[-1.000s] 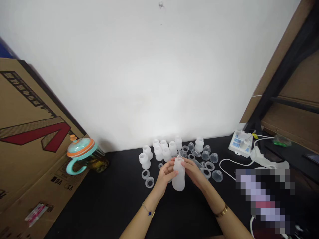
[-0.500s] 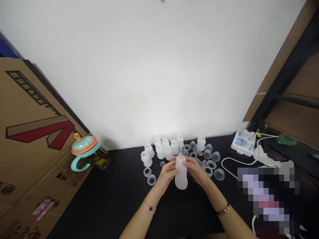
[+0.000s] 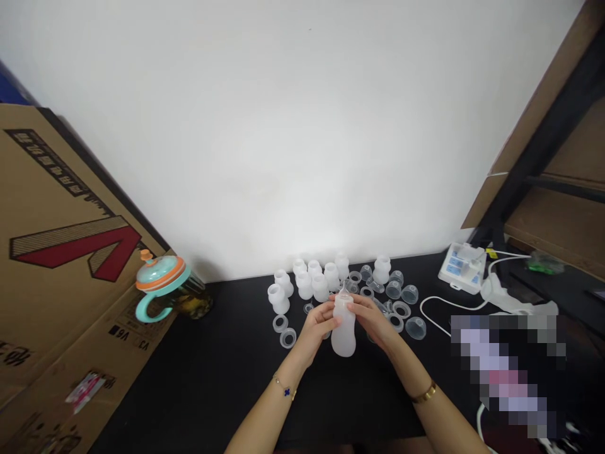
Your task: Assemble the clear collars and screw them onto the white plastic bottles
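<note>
Bottle (image 3: 343, 334) in a double grip
Left hand (image 3: 314, 331) and right hand (image 3: 373, 318) clasp it; tabletop (image 3: 212, 378) runs left toward the carton (image 3: 70, 296); white containers (image 3: 305, 287) crowd beyond.

We faced a plain white wall (image 3: 265, 139), marked by a small dark speck (image 3: 310, 29) near the top; the light lay brightest low in its middle and greyed toward the upper part. Before us a black desk (image 3: 212, 391) ran up to its foot. On our left stood a large brown cardboard box (image 3: 42, 189) with a red printed shape; on our right, a dark frame (image 3: 543, 129) slanted across brown panels (image 3: 553, 230).
</note>
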`<action>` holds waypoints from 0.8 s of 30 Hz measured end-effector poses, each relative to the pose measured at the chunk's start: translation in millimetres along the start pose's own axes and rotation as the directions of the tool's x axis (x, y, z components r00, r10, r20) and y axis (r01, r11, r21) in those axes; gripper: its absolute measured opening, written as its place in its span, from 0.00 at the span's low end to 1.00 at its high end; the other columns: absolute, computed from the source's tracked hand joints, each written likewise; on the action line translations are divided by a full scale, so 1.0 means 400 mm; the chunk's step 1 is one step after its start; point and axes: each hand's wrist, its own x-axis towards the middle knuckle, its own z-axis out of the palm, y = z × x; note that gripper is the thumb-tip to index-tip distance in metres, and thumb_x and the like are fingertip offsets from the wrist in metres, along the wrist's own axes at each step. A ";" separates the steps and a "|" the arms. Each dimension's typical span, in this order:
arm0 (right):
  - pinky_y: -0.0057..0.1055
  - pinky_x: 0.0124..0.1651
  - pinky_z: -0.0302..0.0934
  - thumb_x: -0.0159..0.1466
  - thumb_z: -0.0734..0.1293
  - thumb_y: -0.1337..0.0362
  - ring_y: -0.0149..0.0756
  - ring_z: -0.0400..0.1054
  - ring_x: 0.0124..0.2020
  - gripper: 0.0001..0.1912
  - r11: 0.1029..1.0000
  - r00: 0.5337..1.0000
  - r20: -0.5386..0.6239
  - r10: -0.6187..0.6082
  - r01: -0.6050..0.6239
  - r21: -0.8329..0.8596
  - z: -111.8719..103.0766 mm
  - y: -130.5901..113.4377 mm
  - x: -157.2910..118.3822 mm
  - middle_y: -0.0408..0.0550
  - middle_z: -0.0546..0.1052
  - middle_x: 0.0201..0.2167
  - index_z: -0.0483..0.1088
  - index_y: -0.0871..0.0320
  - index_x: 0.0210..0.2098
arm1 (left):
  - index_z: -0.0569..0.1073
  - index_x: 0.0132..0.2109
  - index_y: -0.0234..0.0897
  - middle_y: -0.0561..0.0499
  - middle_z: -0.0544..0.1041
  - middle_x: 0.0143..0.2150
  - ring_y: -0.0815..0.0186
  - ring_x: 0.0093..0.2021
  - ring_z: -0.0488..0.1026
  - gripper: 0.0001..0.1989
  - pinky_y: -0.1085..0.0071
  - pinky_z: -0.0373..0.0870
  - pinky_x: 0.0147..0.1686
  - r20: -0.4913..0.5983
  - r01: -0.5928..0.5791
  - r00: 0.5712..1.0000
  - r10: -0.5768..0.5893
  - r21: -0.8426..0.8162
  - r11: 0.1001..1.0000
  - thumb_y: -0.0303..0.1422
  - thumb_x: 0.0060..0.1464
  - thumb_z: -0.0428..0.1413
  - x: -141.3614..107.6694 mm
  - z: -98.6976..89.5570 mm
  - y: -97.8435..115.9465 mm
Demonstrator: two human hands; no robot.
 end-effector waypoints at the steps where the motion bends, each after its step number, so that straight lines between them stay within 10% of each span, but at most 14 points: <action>1: 0.43 0.56 0.60 0.62 0.72 0.51 0.49 0.73 0.48 0.21 1.000 1.000 -0.001 0.000 0.000 -0.003 0.000 0.000 0.000 0.51 0.82 0.45 0.80 0.54 0.51 | 0.78 0.55 0.34 0.42 0.83 0.43 0.61 0.39 0.80 0.26 0.72 0.68 0.39 0.001 -0.004 1.000 0.004 0.006 1.000 0.38 0.50 0.69 0.001 -0.002 -0.002; 24: 0.47 0.59 0.60 0.61 0.73 0.52 0.51 0.73 0.50 0.22 0.996 0.999 -0.017 -0.031 0.029 -0.087 -0.002 -0.008 0.004 0.50 0.83 0.46 0.80 0.53 0.52 | 0.79 0.52 0.35 0.41 0.84 0.45 0.57 0.43 0.81 0.24 0.67 0.73 0.45 -0.025 -0.072 0.997 0.075 0.087 0.994 0.37 0.48 0.70 0.004 -0.002 0.006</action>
